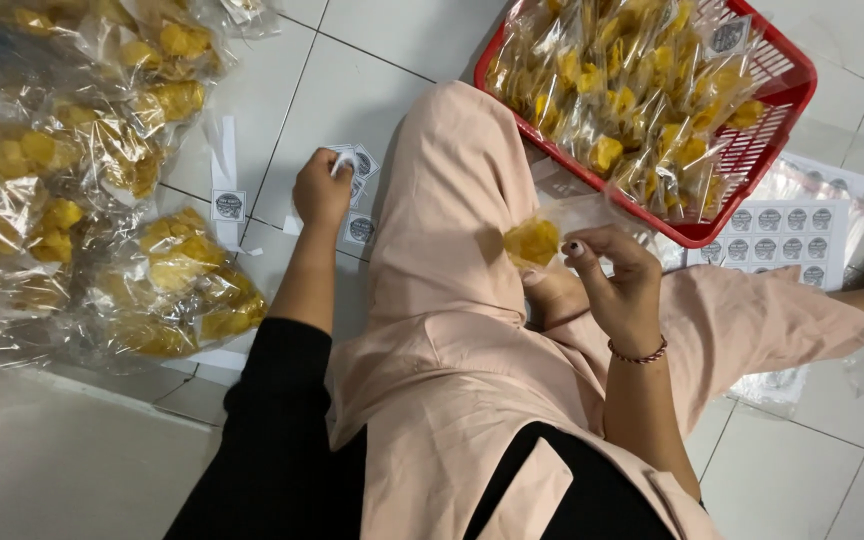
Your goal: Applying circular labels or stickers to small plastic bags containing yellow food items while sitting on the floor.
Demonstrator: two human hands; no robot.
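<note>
My left hand (pixel 320 188) reaches down to the tiled floor and pinches a small white sticker from a strip of stickers (pixel 356 200) lying beside my raised knee. My right hand (pixel 620 280) holds a small clear packet of yellow snack (pixel 542 236) in front of my lap, fingers closed on its plastic top. A beaded bracelet sits on the right wrist. My peach trouser leg (pixel 442 220) rises between the two hands.
A red plastic basket (pixel 790 95) full of clear packets of yellow snacks stands at the upper right. A sheet of round stickers (pixel 782 235) lies below it. A pile of filled packets (pixel 102 190) covers the floor at the left. A used backing strip (pixel 225 180) lies nearby.
</note>
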